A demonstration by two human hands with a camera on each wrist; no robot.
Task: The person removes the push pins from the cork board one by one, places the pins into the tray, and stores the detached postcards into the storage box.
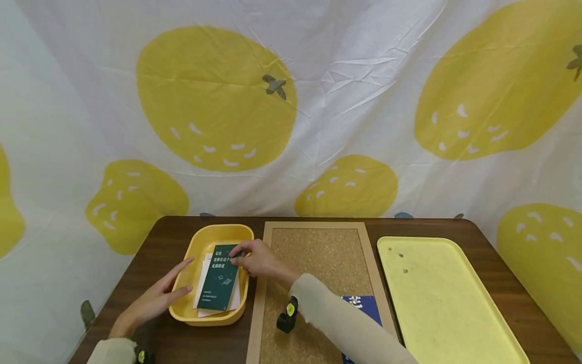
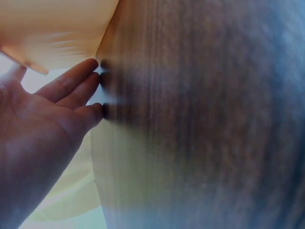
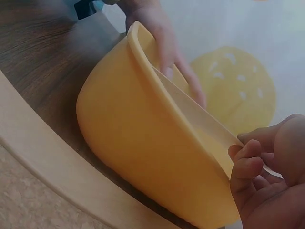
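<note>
A dark green card [image 1: 219, 280] with white lettering and small drawings lies over pale cards [image 1: 236, 296] inside the yellow plastic bin [image 1: 182, 308]. My right hand [image 1: 259, 259] pinches the green card near its upper right corner, over the bin's right side. In the right wrist view, the card's thin edge [image 3: 200, 107] runs up to the pinching fingers. At the bin's left side, my left hand [image 1: 156, 299] has its thumb and index finger extended over the rim. The left wrist view has other fingers [image 2: 78, 90] of this hand nearly straight beside the bin, tips at the tabletop.
A wood-framed cork board [image 1: 313, 263] lies right of the bin, with a dark blue card [image 1: 370, 306] on it, partly hidden by my right sleeve. A pale yellow tray [image 1: 445, 298] sits farther right on the brown table [image 1: 159, 253]. Behind hangs a fruit-print cloth [image 1: 345, 111].
</note>
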